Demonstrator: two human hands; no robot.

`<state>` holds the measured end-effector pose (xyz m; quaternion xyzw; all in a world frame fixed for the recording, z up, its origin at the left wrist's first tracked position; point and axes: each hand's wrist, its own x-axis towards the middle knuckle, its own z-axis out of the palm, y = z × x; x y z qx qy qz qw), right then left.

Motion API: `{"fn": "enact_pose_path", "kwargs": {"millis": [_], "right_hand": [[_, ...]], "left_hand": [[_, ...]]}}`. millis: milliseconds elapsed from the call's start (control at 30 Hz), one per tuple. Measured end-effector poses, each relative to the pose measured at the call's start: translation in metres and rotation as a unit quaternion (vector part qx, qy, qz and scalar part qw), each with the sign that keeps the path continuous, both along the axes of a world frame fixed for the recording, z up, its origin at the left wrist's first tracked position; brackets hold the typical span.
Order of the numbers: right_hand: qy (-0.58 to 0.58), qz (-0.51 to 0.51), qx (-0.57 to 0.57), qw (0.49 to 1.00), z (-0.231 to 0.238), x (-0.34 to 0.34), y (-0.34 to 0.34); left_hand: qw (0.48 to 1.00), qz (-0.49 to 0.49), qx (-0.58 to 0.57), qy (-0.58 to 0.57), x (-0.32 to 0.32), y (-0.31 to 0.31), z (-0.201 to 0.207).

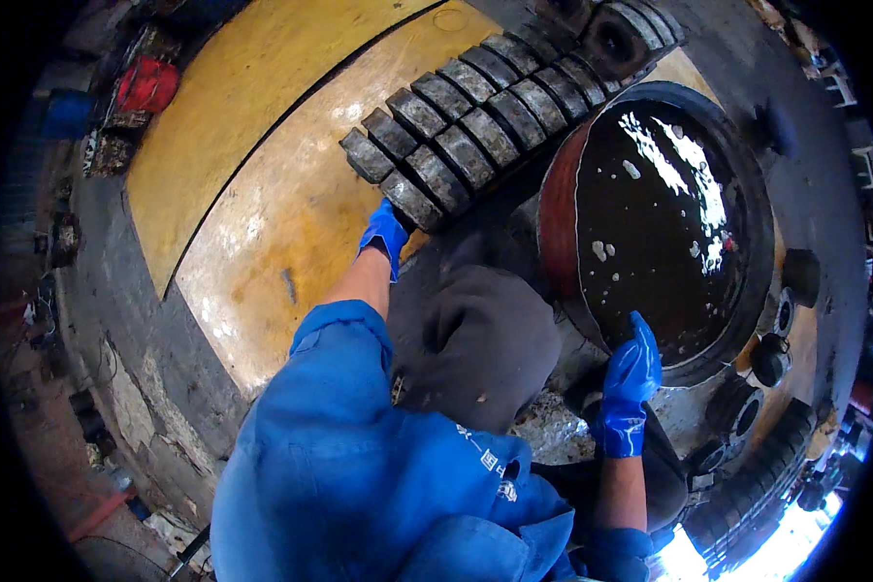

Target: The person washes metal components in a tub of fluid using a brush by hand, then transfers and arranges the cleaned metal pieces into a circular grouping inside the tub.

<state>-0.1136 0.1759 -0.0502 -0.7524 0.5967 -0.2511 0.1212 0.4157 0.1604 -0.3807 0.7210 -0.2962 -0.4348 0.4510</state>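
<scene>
My left hand [386, 233], in a blue rubber glove, grips the near end of a thick, worn metal ring [412, 201]; its fingertips are partly hidden behind it. This ring is at the near end of two close rows of similar grey metal rings [490, 136], lying on their sides. My right hand [632, 369], also gloved in blue, is by the near edge of a round tub [561, 209] with a reddish inner wall. Its fingers are stretched out and nothing shows in them. Dark, shiny liquid [650, 252] with pale floating bits fills the tub.
Yellowish sheets [252, 242] lie on the floor under and left of the rows. Dark rings [734, 405] and a long row of them [761, 475] lie at the right. A red round object [148, 83] stands at the far left. My dark-clothed knee [495, 339] is between my arms.
</scene>
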Motion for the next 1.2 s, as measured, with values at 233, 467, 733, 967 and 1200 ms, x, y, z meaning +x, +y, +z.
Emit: {"fn": "enact_pose_path", "kwargs": {"millis": [233,467,733,967,1200], "right_hand": [[0.026,-0.003,-0.012,1.0,-0.007,-0.006,0.006],[-0.013,-0.009,0.001,1.0,-0.011,-0.012,0.001],[0.026,0.008,-0.012,1.0,0.014,-0.015,-0.008],[-0.007,-0.012,0.047,0.999,0.016,-0.021,0.001],[-0.029,0.0,0.045,0.999,0.015,-0.02,0.0]], "left_hand": [[0.97,-0.123,0.067,-0.199,-0.031,0.004,0.036],[0.804,-0.347,0.055,-0.479,-0.011,-0.008,0.06],[0.634,-0.523,0.24,-0.516,-0.021,-0.021,0.141],[0.961,-0.09,0.218,0.141,-0.026,0.011,0.227],[0.904,0.033,0.185,0.385,0.025,0.014,0.3]]}}
